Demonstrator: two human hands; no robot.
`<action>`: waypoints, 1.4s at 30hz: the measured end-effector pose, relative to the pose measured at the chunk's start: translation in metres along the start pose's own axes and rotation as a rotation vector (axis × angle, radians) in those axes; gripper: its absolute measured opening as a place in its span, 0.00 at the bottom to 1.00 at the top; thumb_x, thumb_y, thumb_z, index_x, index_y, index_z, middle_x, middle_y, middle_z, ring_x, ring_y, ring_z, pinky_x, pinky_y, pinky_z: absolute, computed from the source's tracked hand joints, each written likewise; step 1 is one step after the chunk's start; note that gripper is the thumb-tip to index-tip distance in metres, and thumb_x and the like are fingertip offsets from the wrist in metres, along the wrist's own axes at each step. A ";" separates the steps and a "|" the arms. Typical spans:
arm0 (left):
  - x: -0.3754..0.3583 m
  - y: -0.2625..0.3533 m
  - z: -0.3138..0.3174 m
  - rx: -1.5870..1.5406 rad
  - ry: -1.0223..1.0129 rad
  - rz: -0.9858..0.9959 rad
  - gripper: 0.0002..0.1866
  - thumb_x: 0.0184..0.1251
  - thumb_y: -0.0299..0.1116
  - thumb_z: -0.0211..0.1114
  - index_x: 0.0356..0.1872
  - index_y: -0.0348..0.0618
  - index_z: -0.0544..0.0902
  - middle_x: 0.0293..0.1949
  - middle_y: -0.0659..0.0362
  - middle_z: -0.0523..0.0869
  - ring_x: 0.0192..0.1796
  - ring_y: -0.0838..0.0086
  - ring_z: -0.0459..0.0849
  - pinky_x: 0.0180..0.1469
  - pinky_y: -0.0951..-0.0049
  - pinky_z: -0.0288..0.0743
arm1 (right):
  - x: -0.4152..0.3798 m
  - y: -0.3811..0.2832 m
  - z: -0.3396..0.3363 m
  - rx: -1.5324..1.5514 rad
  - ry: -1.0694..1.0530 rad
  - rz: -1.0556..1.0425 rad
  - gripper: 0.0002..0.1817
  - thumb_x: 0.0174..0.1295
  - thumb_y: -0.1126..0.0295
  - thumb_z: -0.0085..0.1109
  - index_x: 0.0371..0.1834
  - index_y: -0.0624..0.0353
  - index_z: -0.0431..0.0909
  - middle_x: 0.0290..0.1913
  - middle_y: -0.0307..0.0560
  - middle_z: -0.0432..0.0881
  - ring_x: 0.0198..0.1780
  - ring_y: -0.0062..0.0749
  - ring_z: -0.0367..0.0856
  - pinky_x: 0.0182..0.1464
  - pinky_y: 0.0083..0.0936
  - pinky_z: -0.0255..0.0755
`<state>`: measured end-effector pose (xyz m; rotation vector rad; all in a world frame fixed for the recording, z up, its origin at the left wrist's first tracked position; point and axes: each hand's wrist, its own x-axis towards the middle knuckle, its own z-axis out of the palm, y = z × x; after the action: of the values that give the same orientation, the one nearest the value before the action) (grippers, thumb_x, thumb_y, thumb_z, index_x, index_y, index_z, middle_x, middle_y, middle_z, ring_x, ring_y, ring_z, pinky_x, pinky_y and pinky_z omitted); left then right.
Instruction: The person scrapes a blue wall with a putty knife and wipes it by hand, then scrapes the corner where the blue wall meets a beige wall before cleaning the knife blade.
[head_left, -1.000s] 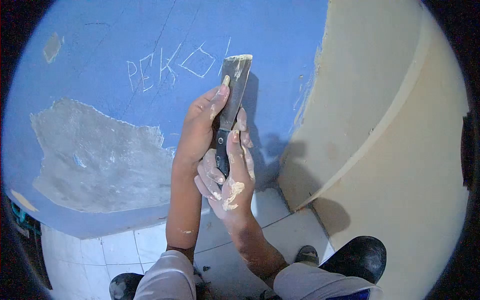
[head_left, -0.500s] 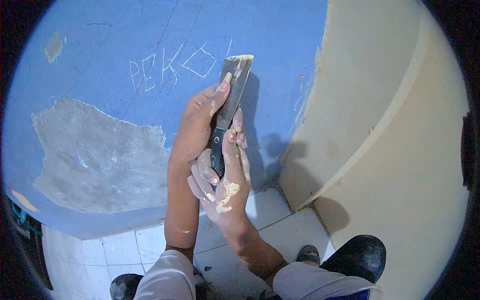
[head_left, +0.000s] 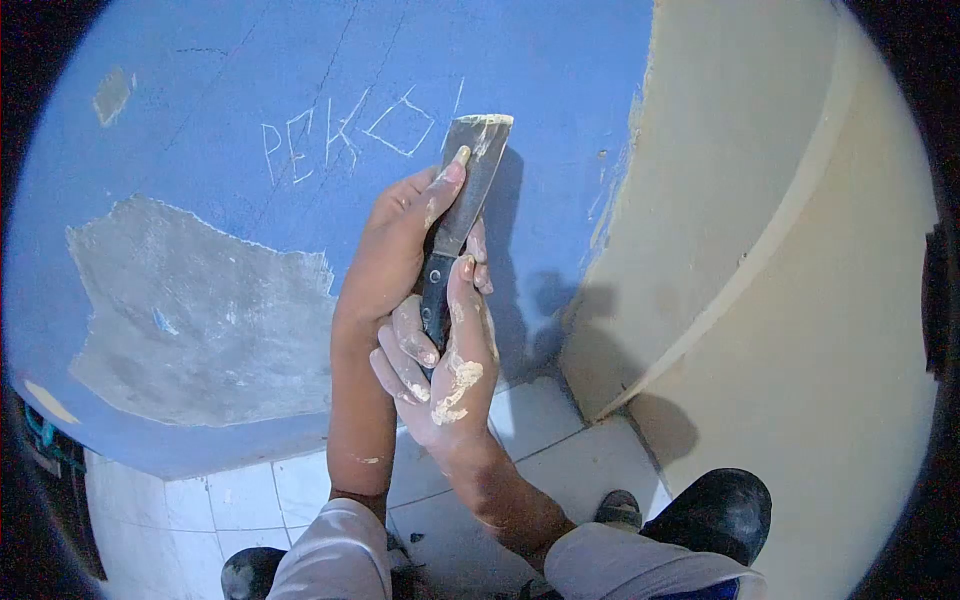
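A putty knife (head_left: 468,190) with a black riveted handle points up, its wide metal blade edged with pale paste. My left hand (head_left: 405,225) holds the blade, the thumb flat on its face and the fingers behind it. Lower down, my right hand (head_left: 455,370) is wrapped round the handle, with pale paste smeared on its skin. Behind both is a blue wall (head_left: 250,60) with letters scratched in white.
A grey bare patch (head_left: 200,320) spreads over the lower left wall. To the right stands a beige wall (head_left: 840,330) meeting the blue one at a corner. White floor tiles (head_left: 240,500) and dark footwear (head_left: 715,515) lie below.
The knife's blade tip has shifted slightly right and down. Both hands keep nearly the same hold on it.
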<state>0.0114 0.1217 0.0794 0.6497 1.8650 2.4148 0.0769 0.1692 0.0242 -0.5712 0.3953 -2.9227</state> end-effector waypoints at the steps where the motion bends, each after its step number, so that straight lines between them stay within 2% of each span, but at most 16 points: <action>1: 0.000 0.001 -0.001 0.007 -0.013 -0.001 0.15 0.72 0.42 0.56 0.34 0.40 0.77 0.17 0.61 0.77 0.14 0.78 0.75 0.18 0.77 0.71 | 0.000 0.000 0.000 0.021 -0.002 -0.004 0.18 0.74 0.46 0.36 0.37 0.46 0.67 0.11 0.29 0.55 0.08 0.16 0.50 0.11 0.17 0.44; 7: 0.002 0.000 -0.007 -0.016 -0.045 -0.025 0.17 0.70 0.46 0.58 0.34 0.39 0.78 0.19 0.61 0.80 0.17 0.80 0.78 0.20 0.81 0.71 | -0.001 0.001 0.014 0.027 0.068 -0.018 0.16 0.74 0.47 0.36 0.43 0.44 0.66 0.12 0.30 0.56 0.09 0.16 0.51 0.11 0.16 0.46; 19: 0.003 0.007 -0.008 0.097 -0.043 -0.052 0.18 0.70 0.47 0.58 0.36 0.40 0.79 0.20 0.63 0.80 0.18 0.84 0.76 0.22 0.83 0.69 | -0.001 0.011 0.019 0.216 0.033 -0.048 0.13 0.74 0.49 0.36 0.42 0.42 0.65 0.14 0.30 0.57 0.10 0.16 0.53 0.12 0.15 0.50; 21: 0.003 0.008 -0.007 0.070 -0.045 -0.064 0.18 0.70 0.47 0.58 0.36 0.40 0.79 0.19 0.63 0.80 0.18 0.84 0.76 0.22 0.83 0.69 | 0.000 0.009 0.021 0.167 0.049 -0.051 0.14 0.74 0.49 0.36 0.41 0.43 0.65 0.14 0.30 0.57 0.10 0.16 0.53 0.12 0.15 0.50; 34: 0.009 0.014 -0.007 0.068 -0.077 -0.058 0.18 0.70 0.48 0.57 0.31 0.41 0.77 0.18 0.61 0.80 0.17 0.81 0.77 0.21 0.80 0.71 | 0.001 0.004 0.038 0.121 0.107 -0.056 0.14 0.74 0.48 0.37 0.38 0.42 0.65 0.14 0.30 0.58 0.10 0.16 0.53 0.11 0.15 0.50; 39: 0.006 0.023 -0.001 0.112 -0.050 -0.101 0.19 0.70 0.47 0.56 0.30 0.41 0.77 0.18 0.59 0.80 0.16 0.79 0.77 0.20 0.77 0.72 | 0.004 0.006 0.037 0.151 0.050 -0.090 0.13 0.74 0.49 0.38 0.38 0.41 0.66 0.14 0.30 0.59 0.10 0.16 0.54 0.12 0.15 0.50; 42: 0.012 0.024 -0.003 0.085 -0.139 -0.086 0.19 0.70 0.47 0.56 0.30 0.40 0.76 0.18 0.59 0.80 0.16 0.79 0.77 0.20 0.76 0.73 | 0.006 0.003 0.038 0.172 0.037 -0.114 0.13 0.74 0.50 0.37 0.38 0.42 0.66 0.14 0.30 0.60 0.10 0.16 0.54 0.12 0.14 0.50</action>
<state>0.0055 0.1155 0.1051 0.7072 1.9070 2.1882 0.0860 0.1564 0.0595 -0.5317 0.1160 -3.0392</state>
